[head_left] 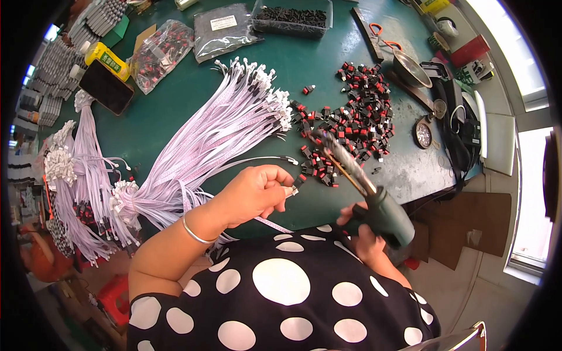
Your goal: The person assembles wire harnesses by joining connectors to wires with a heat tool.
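Note:
My left hand is closed, pinching a small black and red connector with a white end piece at the fingertips. A pale ribbon cable shows just below this hand; whether it joins the connector is hidden. My right hand grips a dark green heat gun, partly covering itself behind the tool's body. Its long metal nozzle points up and left over a pile of loose black and red connectors. Left of the pile lies a big bundle of pale ribbon cables with white plugs.
More cable bundles hang at the table's left edge. A black phone, a bag of connectors, a grey bag and a clear box of black pieces line the far side. Orange-handled scissors and a metal bowl are far right.

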The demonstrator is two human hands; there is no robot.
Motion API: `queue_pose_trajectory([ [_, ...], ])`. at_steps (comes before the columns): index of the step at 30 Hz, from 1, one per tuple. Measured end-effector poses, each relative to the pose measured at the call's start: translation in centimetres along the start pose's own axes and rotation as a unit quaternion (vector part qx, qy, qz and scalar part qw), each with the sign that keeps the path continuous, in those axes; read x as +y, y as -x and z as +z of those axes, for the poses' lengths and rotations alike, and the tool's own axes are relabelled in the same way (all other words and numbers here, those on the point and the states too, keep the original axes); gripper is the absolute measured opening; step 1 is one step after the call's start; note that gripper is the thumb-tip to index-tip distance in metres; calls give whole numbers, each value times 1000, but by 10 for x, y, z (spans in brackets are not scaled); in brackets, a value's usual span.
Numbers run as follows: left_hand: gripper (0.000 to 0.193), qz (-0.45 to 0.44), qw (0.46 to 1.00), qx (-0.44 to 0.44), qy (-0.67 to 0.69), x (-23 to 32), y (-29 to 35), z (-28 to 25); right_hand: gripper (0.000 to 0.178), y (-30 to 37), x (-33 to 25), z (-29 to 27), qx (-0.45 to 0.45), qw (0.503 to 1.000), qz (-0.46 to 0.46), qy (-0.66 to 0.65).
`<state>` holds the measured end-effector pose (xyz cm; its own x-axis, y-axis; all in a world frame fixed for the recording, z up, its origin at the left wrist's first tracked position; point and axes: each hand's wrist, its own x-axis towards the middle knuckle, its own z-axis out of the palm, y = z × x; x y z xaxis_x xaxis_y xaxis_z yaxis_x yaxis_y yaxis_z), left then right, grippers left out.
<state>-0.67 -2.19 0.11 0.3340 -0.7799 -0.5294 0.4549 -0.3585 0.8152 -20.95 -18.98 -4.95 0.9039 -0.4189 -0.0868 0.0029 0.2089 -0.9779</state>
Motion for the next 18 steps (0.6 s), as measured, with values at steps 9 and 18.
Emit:
queue_pose_trajectory([
  [9, 20, 8, 996, -60, -66, 0, 13, 4, 42, -52, -12, 47, -94, 989, 34, 105],
  [18, 9, 132, 959, 40, -249, -3, 9, 6, 21, -48, -18, 48, -42, 998, -9, 56],
])
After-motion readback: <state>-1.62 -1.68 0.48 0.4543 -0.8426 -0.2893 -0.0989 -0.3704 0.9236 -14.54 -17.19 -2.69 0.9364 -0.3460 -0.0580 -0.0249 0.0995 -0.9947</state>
